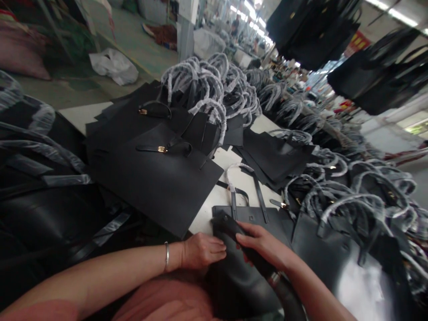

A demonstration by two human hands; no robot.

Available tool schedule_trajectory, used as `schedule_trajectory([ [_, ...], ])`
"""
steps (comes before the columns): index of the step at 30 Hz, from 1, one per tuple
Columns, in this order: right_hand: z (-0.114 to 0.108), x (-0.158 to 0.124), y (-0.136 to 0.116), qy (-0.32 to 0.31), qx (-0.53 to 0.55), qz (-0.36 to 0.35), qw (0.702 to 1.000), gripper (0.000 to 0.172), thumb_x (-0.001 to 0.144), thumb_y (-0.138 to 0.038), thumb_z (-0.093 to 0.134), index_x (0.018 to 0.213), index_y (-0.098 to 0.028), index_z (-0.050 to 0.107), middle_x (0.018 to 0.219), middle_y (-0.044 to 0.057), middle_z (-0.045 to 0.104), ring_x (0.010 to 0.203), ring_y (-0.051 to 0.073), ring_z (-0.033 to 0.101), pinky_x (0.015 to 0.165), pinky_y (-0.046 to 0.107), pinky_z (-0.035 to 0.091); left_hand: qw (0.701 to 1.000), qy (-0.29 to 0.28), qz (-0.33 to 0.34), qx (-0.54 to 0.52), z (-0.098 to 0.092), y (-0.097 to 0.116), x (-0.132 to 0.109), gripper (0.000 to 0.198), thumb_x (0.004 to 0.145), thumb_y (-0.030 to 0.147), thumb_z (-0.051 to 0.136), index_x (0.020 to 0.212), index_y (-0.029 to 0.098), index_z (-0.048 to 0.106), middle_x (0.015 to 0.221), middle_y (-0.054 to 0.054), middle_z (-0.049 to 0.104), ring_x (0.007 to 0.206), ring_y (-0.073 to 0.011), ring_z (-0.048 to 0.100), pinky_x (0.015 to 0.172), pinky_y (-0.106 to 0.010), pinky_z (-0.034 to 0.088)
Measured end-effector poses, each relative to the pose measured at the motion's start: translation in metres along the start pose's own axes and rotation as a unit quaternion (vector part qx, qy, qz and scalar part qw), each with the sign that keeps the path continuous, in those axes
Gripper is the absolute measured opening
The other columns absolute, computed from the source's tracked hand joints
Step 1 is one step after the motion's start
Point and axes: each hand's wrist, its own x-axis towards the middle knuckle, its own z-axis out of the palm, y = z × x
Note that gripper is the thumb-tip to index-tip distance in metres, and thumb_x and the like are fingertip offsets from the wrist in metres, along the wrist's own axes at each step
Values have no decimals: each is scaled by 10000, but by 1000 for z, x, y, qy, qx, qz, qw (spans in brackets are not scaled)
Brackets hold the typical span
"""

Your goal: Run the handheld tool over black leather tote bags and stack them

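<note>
The person's left hand [202, 252], a silver bangle [166, 256] at its wrist, presses curled fingers onto a folded upper edge of a black leather tote bag [239, 285]; the right hand [264, 245] closes over that same rolled edge from the other side, so both grip the bag, which lies across the person's lap and against the tabletop [220, 196]. Just beyond, the tote's flat straps [261, 198] reach over the white surface toward a plastic-wrapped handle [237, 171]. Farther on lie stacked black leather panels [154, 178], with gold-buckled straps [163, 149] on top. To the right, more totes [354, 209] crowd together — their handles wrapped in film — and run along the row [214, 84]. Finished black bags [377, 76] hang overhead, while a white plastic bag [113, 67] lies on the floor [133, 40].
</note>
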Motion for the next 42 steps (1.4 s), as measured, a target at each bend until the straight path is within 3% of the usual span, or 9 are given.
schedule_trajectory([
  [5, -4, 6, -4, -9, -41, -37, 998, 346, 849, -450, 614, 1078, -191, 610, 739, -31, 546, 534, 88, 532, 506, 210, 417, 1000, -9, -19, -12, 5, 0, -4, 256, 918, 155, 451, 1084, 120, 642, 1079, -85, 695, 1051, -182, 637, 903, -299, 565],
  [12, -4, 4, 6, -27, 9, -10, 1000, 390, 827, -496, 633, 1049, -177, 600, 788, -15, 572, 537, 96, 554, 488, 214, 432, 1000, 11, -5, -22, 7, -1, -3, 251, 894, 165, 473, 1077, 126, 640, 1094, -43, 702, 1038, -174, 645, 896, -287, 569],
  [16, -5, 22, 9, 99, 28, -86, 991, 494, 838, -492, 626, 1231, -201, 559, 742, -30, 564, 528, 104, 544, 493, 231, 435, 1000, -16, -15, -13, 3, 0, -1, 264, 862, 158, 490, 1077, 134, 641, 1093, -47, 701, 1047, -171, 641, 899, -286, 564],
  [18, -12, 19, 13, 166, 34, -97, 981, 610, 832, -497, 635, 1358, -229, 482, 747, -32, 568, 544, 117, 552, 498, 243, 447, 999, -11, -30, -12, 1, 1, 1, 257, 866, 166, 481, 1068, 155, 639, 1071, -35, 706, 1017, -168, 651, 851, -288, 577],
  [20, -19, 6, 20, 187, 41, -85, 978, 683, 818, -508, 652, 1404, -223, 447, 777, -21, 584, 562, 123, 561, 501, 247, 450, 999, -1, -38, -17, 0, 2, 3, 251, 868, 166, 472, 1059, 166, 635, 1056, -24, 709, 992, -170, 657, 809, -291, 586],
  [28, -4, -44, 54, 118, 88, -10, 989, 750, 798, -531, 680, 1430, -212, 433, 736, -23, 585, 577, 117, 547, 542, 240, 419, 996, -30, -55, -69, -5, 3, 3, 337, 807, 179, 492, 1115, 161, 629, 1098, -48, 692, 1015, -197, 646, 880, -328, 571],
  [32, 3, -43, 79, 139, 74, -42, 987, 756, 833, -517, 653, 1466, -207, 379, 793, -4, 610, 623, 129, 541, 579, 259, 424, 991, -38, -57, -111, -12, 3, 6, 357, 741, 176, 492, 1061, 151, 649, 1092, -66, 688, 996, -205, 648, 907, -339, 555],
  [36, 5, -42, 100, 163, 59, -80, 982, 703, 866, -450, 632, 1473, -211, 369, 967, 27, 638, 699, 132, 541, 651, 277, 457, 988, -51, -85, -120, -23, 7, 17, 263, 753, 185, 509, 966, 168, 663, 1007, -48, 699, 909, -194, 657, 815, -310, 561],
  [42, -5, -37, 80, 138, 104, -41, 984, 654, 844, -491, 623, 1407, -213, 440, 805, -13, 600, 574, 114, 558, 526, 237, 437, 989, -101, -101, -50, -28, 10, 28, 203, 905, 220, 481, 989, 181, 662, 864, -64, 675, 785, -170, 627, 671, -251, 506],
])
